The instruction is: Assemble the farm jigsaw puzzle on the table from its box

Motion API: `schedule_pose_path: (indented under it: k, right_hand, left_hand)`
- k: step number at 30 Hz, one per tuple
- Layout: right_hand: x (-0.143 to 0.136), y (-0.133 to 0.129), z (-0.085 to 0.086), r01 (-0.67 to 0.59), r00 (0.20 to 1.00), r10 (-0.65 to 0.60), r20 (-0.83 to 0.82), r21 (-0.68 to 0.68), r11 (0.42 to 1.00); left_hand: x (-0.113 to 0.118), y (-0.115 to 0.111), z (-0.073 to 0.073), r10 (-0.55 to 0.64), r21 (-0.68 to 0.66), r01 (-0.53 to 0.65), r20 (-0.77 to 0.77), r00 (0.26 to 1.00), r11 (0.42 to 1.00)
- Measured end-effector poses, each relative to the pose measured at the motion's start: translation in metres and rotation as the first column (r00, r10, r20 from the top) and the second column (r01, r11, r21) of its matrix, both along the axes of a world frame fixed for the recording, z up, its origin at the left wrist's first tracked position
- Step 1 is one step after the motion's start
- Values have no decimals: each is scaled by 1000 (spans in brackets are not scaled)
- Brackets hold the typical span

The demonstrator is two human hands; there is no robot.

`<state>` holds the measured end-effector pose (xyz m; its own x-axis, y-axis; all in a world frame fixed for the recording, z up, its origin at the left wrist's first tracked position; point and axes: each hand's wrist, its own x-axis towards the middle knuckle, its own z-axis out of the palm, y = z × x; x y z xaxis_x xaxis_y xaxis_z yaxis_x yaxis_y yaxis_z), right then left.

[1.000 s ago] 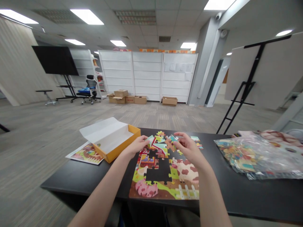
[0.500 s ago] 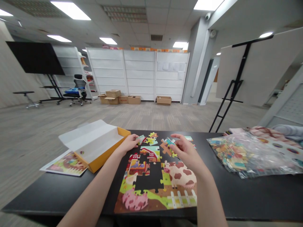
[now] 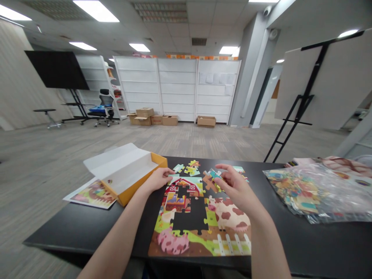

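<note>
My left hand (image 3: pixel 159 180) is at the upper left of a partly assembled farm jigsaw puzzle (image 3: pixel 200 246). Its fingertips are closed at the edge of a puzzle piece (image 3: pixel 175 179) beside the red barn (image 3: pixel 187 182). My right hand (image 3: pixel 235 186) hovers over loose pieces right of the barn, thumb and index finger apart. By its thumb lies a teal puzzle piece (image 3: pixel 214 174), on or against a brown piece (image 3: pixel 209 183). More loose pieces (image 3: pixel 192 169) lie beyond the barn. Black tabletop shows through a gap between the tractor, pig and cow.
To the left stands an open yellow box (image 3: pixel 136 182) with a white inside, partly over a printed picture sheet (image 3: pixel 93 195). Clear plastic bags of pieces (image 3: pixel 302 190) lie at the right of the black table (image 3: pixel 270 240). Cardboard boxes (image 3: pixel 144 116) stand by white shelves.
My left hand has brought a red-and-pale puzzle piece down toward me, to the barn's left side. My right hand has hardly moved over the loose pieces. The whole view has shifted slightly.
</note>
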<state>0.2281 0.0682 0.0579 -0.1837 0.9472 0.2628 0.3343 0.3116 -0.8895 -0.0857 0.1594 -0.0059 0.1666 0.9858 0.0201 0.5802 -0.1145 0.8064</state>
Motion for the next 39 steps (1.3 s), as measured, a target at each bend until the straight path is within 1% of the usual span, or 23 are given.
schedule_pose_path:
  k: [5, 11, 14, 18, 21, 25, 28, 31, 34, 37, 39]
  right_hand:
    - [-1, 1, -1, 46, 998, -47, 46, 10, 999]
    - [0, 1, -3, 53, 996, -54, 78, 9, 999]
    - [-3, 3, -7, 78, 983, -85, 161, 53, 996]
    - [-7, 12, -18, 101, 925, -121, 361, 75, 992]
    - [-2, 21, -31, 159, 869, -179, 462, 83, 984]
    - [11, 30, -47, 250, 810, -259, 526, 90, 964]
    - [8, 32, -53, 273, 800, -321, 507, 170, 947]
    - [-5, 33, -49, 224, 834, -295, 466, 204, 953]
    - [-20, 33, -40, 193, 842, -258, 473, 182, 964]
    - [-36, 32, -31, 182, 816, -225, 533, 134, 974]
    - [-49, 30, -27, 172, 774, -216, 595, 131, 976]
  left_hand:
    - [0, 0, 1, -33, 45, 38, -114, 993, 998]
    - [0, -4, 6, -49, 99, 75, -247, 968, 992]
    - [0, -6, 6, -43, 134, 85, -291, 956, 987]
    - [1, -9, 3, -33, 186, 99, -329, 944, 978]
    - [1, -11, 1, -44, 215, 123, -340, 939, 969]
    - [0, -14, -1, -71, 230, 158, -344, 936, 960]
    - [0, -15, -1, -91, 235, 179, -343, 935, 955]
    - [-1, -16, 1, -104, 236, 193, -341, 934, 952]
    - [-1, -17, 2, -121, 234, 209, -341, 932, 950]
    - [-1, -17, 2, -123, 238, 212, -340, 932, 948]
    - [0, -16, 1, -116, 245, 207, -340, 933, 947]
